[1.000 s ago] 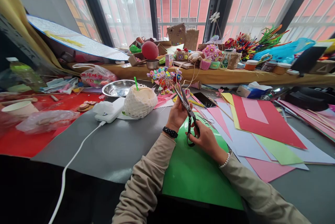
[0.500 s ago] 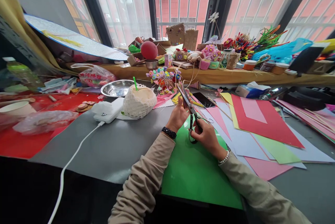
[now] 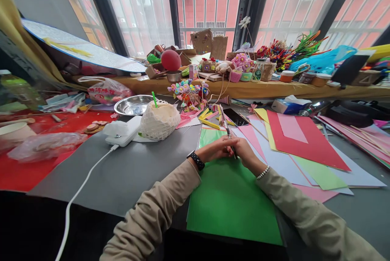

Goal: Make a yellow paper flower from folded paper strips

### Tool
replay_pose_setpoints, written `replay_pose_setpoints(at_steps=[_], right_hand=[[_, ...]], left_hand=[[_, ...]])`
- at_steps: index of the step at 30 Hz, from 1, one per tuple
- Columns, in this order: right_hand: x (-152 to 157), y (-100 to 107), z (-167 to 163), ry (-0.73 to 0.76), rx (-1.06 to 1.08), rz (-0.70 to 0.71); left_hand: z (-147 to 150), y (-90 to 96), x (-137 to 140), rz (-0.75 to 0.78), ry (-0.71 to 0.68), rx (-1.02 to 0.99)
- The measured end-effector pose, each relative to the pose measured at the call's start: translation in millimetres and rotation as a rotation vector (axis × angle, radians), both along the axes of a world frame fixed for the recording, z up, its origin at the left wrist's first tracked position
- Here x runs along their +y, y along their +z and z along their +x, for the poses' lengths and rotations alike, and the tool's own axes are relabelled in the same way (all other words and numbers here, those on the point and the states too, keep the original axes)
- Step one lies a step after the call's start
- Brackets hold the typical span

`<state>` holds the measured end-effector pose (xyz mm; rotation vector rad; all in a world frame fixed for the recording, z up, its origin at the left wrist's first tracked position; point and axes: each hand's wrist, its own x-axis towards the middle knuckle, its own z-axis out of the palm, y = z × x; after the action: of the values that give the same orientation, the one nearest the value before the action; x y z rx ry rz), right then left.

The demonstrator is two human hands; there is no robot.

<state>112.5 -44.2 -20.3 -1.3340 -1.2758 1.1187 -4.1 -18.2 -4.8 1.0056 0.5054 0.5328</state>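
Scissors (image 3: 226, 127): between the two hands, blades toward 12 o'clock; they now appear edge-on, swung from the raised, splayed pose of half a second ago.
Change: the hands have come together, lower over the green sheet (image 3: 234, 208), which spreads toward 6 o'clock; cutting seems paused, though the hidden handles leave that unsure.
Right hand (image 3: 246, 151): curled narrow around the scissors' handles.
Left hand (image 3: 217, 150): reaching across toward the right hand, fingers fairly straight; I cannot tell whether it grips anything.
Yellow strips (image 3: 211, 124): beyond the hands at 11 o'clock, near the blades.
Foam net (image 3: 160, 125): at 10 o'clock, wrapped around a pale, round thing with a green straw (image 3: 154, 99) standing in it.
Metal dish (image 3: 134, 106): farther out at 10 o'clock, partly behind the net.
Plastic bag (image 3: 106, 90): beyond the dish, also 10 o'clock; contents unclear.
Metal cup (image 3: 174, 76): at 11 o'clock on the ledge, a red ball (image 3: 170, 60) above its rim.
Tissue box (image 3: 288, 106): near 2 o'clock, a white tissue poking out.
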Motion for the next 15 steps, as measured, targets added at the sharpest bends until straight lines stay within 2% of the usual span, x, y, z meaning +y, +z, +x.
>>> replay_pose_setpoints(at_steps=[4,8,11,15], right_hand=[[8.0,8.5,4.1,0.065,0.075,-0.238],[16.5,23.0,12.9,0.190,0.069,-0.439],[18.4,30.1,14.9,0.215,0.040,-0.478],[16.1,29.3,11.7,0.189,0.062,-0.446]], left_hand=[[8.1,6.5,3.5,-0.105,-0.017,0.132],[14.9,13.6,4.5,-0.182,0.043,0.189],[14.4,17.2,4.6,-0.208,0.047,0.182],[15.6,19.9,6.2,-0.255,-0.010,0.161]])
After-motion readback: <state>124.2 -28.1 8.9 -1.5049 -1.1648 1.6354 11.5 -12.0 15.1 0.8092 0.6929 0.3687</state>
